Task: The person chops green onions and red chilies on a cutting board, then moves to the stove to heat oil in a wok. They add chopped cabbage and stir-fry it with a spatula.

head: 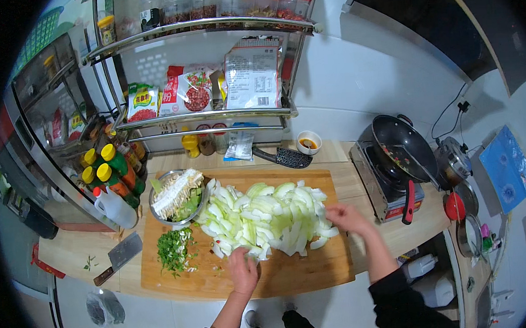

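A wide heap of pale green and white sliced vegetable (266, 214) covers much of the wooden cutting board (307, 279). At the heap's near edge is my left hand (243, 271), its fingers bent against the slices. My right hand (350, 218) reaches in from the right, fingertips at the heap's right edge. Whether either hand pinches a slice is hard to make out. Left of the heap, a metal bowl (181, 222) holds what look like enoki mushrooms (178, 195) over green pieces. Chopped green herbs (174, 252) lie on the board below it.
A cleaver (125, 251) lies left of the board. Behind the board are a black-sheathed knife (292, 157) and a small sauce bowl (309, 142). To the right, a wok (399, 150) sits on a portable stove (384, 196). Yellow-capped bottles (116, 163) stand left, beneath a metal rack (214, 116).
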Motion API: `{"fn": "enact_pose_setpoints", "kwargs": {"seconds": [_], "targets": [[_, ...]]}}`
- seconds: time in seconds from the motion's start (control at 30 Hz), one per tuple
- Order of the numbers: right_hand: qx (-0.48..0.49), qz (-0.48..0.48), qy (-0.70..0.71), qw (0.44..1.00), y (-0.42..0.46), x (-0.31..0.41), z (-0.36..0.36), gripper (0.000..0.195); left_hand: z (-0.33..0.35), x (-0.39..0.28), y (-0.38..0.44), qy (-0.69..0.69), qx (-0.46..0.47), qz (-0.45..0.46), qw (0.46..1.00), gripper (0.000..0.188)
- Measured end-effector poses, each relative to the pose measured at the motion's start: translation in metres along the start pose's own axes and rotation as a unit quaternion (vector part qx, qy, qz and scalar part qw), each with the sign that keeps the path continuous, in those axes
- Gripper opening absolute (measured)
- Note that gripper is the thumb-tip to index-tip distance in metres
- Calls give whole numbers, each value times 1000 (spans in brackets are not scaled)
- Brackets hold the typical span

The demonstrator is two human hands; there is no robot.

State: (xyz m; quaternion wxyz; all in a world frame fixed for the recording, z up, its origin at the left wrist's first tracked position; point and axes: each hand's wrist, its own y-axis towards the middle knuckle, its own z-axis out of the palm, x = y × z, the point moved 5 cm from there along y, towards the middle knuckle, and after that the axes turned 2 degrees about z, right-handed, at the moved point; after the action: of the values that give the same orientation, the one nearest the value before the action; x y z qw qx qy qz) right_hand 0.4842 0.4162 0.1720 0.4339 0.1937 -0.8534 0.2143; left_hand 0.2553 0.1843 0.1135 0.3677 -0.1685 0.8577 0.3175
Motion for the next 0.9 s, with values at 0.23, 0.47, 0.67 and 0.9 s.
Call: {"fn": "enact_pose_setpoints", "kwargs": {"seconds": [0.23,0.47,0.67,0.9], "targets": [[0,78,163,983,-60,-53,49,22,30,-22,-5,-81,90,58,991,25],[-44,56,-85,994,-140,17,-18,47,49,-38,-15,-59,149,110,981,27],[-102,46,-73,991,-155,-17,-83,45,70,-48,-20,-8,147,86,985,26],[117,56,50,990,-47,-83,16,46,102,-24,-8,44,-2,-60,997,32]]}}
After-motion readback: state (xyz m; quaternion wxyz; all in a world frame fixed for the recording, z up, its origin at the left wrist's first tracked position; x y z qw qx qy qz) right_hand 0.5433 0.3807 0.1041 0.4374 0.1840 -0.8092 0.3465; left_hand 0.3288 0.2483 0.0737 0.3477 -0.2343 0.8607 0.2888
